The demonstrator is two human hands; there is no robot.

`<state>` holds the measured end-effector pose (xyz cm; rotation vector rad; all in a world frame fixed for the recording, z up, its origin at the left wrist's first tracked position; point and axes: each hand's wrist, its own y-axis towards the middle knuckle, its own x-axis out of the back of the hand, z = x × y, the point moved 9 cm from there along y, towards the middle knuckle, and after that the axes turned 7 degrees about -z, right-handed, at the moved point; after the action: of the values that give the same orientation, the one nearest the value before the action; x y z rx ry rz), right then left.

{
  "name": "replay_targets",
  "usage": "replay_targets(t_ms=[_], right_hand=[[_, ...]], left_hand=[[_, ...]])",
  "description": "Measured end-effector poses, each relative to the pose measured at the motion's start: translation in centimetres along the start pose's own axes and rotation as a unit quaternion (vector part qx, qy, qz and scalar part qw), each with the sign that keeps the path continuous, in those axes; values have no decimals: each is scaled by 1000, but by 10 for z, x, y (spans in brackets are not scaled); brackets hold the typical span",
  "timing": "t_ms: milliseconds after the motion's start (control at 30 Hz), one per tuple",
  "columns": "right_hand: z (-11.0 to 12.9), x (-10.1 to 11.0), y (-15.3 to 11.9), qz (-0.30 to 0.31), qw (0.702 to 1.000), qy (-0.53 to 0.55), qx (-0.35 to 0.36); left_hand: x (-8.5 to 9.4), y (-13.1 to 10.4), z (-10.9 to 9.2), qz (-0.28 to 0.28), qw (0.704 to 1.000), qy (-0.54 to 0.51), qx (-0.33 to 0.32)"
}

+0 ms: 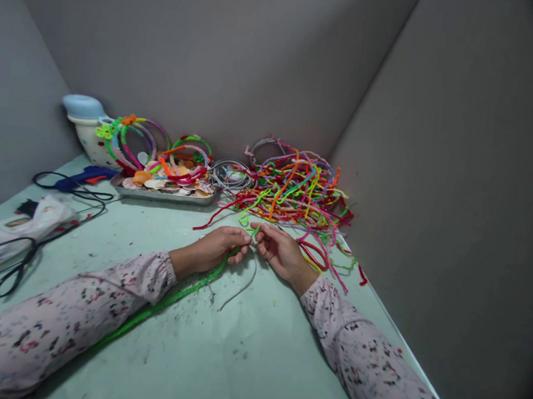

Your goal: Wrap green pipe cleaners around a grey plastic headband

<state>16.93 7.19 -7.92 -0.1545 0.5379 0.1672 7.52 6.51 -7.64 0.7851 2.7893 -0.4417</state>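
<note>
Between my fingertips, over the middle of the table, are bright green pipe cleaners (217, 272). My left hand (223, 246) is closed on them, and their long ends trail back beneath my left forearm. My right hand (281, 250) faces it, thumb and forefinger pinching the green tip close to the left fingers. A thin grey wire (244, 289) hangs or lies just below both hands; whether it joins the green strands I cannot tell. Red-handled scissors or pliers (315, 254) lie just right of my right hand, partly hidden behind it.
A tangled heap of coloured pipe cleaners (295, 186) fills the back right. Beside it sit coiled grey wire (231, 175) and a metal tray (165, 196) of discs and fuzzy hoops. Farther left stand a blue-lidded container (90, 127), a black cable (25, 266) and a plastic bag (38, 218).
</note>
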Motion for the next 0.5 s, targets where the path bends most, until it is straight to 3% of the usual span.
replay_targets(t_ms=[500], right_hand=[[-3,7,2,-53,997,-57,16]], left_hand=[[-4,0,1,13,999,32,-8]])
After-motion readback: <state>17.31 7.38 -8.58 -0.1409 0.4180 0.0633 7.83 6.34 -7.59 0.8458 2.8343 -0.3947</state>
